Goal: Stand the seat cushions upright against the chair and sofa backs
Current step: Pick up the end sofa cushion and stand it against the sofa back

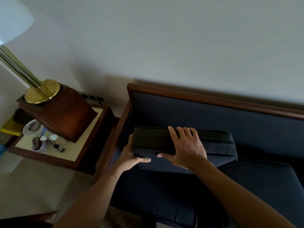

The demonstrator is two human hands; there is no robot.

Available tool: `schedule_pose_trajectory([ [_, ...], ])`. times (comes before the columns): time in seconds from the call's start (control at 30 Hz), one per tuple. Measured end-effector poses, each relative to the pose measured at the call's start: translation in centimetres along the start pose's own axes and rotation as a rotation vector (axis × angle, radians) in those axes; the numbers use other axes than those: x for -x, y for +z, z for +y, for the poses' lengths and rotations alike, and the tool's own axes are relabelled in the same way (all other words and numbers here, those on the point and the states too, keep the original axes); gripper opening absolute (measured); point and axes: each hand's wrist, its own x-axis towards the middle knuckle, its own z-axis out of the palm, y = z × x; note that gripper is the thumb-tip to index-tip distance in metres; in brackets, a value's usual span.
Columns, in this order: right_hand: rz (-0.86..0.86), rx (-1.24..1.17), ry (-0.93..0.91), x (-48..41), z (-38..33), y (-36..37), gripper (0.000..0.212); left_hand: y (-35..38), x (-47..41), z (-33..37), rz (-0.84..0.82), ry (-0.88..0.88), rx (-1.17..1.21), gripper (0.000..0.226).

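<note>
Seat cushion (151, 143) on edge, its corner gripped by left fingers (143, 160), right fingers (186, 131) hooked over its top.

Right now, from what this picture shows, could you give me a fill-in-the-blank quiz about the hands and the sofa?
1. The number of hands gripping the dark navy fabric seat cushion is ____.
2. The right hand lies over the cushion's ____ edge; the left hand holds its end.
3. The navy upholstered sofa back has a frame of brown ____.
Missing words: two; top; wood.
</note>
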Motion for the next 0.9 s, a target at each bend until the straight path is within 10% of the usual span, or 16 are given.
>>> schedule_pose_trajectory([
  [0.3,0.33,-0.09,0.079,1.8,5.6,-0.8,0.098,0.8,-2.8,5.0,0.021,0.275,-0.01,0.079],
  [0.9,0.505,-1.216,0.851,15.7,9.1,9.6,0.085,20.4,-1.6,10.5,-0.011,0.668,-0.781,0.08],
])
